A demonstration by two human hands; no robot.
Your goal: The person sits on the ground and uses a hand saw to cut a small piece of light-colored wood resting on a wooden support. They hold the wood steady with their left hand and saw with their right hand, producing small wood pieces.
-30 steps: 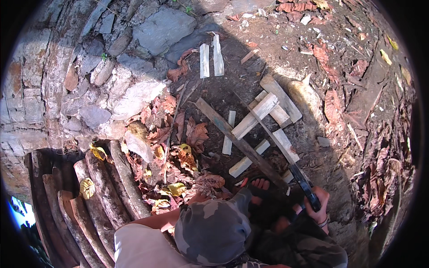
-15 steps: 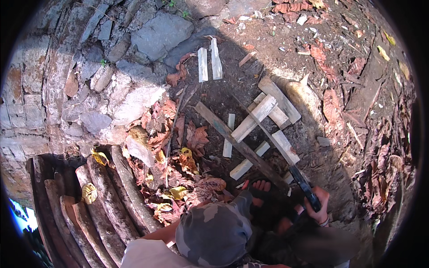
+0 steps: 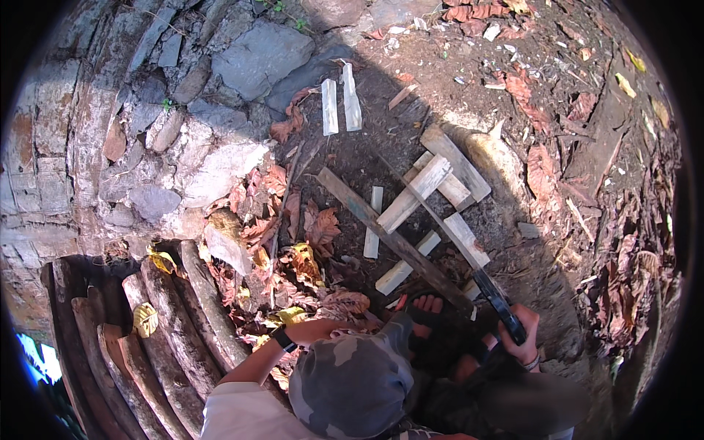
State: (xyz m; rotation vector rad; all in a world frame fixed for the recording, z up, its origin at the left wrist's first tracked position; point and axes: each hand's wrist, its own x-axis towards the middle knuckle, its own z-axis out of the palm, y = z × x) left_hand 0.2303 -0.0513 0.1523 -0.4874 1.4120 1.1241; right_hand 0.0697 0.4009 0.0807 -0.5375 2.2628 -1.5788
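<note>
My right hand, with a band at the wrist, is closed round the black handle of a long narrow blade. Its blade reaches away to the left, over several pale split wood pieces. My left hand has a dark watch at its wrist and is down by the dry leaves; its fingers are mostly hidden behind rounded camouflage cloth. A dark weathered plank slants across the ground between the hands. Toes show at the plank's near end.
Round logs lie side by side at the lower left. A stone wall rises at the left. Two pale slats lie farther off, and a thicker board leans by a sunlit stump-like lump. Leaves and chips cover the right side.
My left forearm and watch have come into view as the left hand moved forward over the leaves. My right hand and the blade stay nearly still.
</note>
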